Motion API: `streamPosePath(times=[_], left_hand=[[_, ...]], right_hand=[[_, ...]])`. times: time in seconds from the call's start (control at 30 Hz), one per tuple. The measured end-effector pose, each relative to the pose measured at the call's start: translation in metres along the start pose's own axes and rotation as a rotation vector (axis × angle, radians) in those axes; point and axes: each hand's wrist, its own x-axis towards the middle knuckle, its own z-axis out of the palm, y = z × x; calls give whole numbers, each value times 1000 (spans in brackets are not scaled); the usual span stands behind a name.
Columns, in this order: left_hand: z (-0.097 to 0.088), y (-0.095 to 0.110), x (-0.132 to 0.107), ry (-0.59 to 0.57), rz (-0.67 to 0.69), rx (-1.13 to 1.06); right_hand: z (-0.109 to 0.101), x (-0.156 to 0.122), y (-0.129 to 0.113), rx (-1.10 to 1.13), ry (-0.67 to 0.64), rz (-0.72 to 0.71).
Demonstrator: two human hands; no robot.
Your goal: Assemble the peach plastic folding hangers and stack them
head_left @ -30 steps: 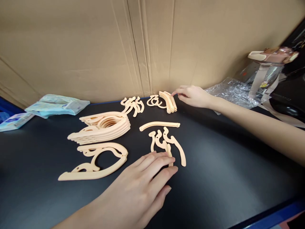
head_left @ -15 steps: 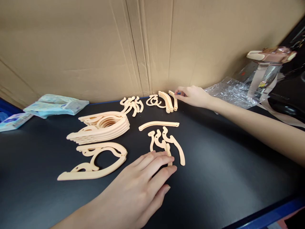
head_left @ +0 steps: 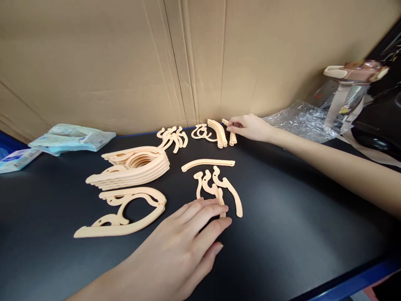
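Observation:
Peach-coloured flat plastic parts lie on a black table [head_left: 297, 217]. My left hand [head_left: 184, 242] rests flat with fingers stretched out, fingertips touching the lower ends of a few hook-shaped pieces [head_left: 219, 190]. My right hand [head_left: 250, 126] reaches to the back and pinches one curved strip [head_left: 232, 133] pulled off the stack of curved strips [head_left: 218, 133]. A single curved strip [head_left: 208, 163] lies between the two hands. A stack of large hanger-shaped frames [head_left: 131, 167] sits at the left, with one single frame [head_left: 125, 213] in front of it.
A cardboard wall [head_left: 188, 62] closes the back. More hook pieces [head_left: 173, 137] and a loop piece [head_left: 202, 131] lie near it. Blue packets [head_left: 73, 138] lie far left. Crumpled clear plastic [head_left: 303, 121] and a clear jug with pink lid [head_left: 351, 92] stand at the right.
My right hand has taken hold of one curved strip and drawn it slightly right, away from its stack. My left hand has stayed in place.

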Motion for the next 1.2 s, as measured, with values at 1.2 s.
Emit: streamPosePath(times=[1.2], left_hand=[[-2, 1, 2, -1, 4, -13]], right_hand=[[-6, -38, -70, 160, 144, -420]])
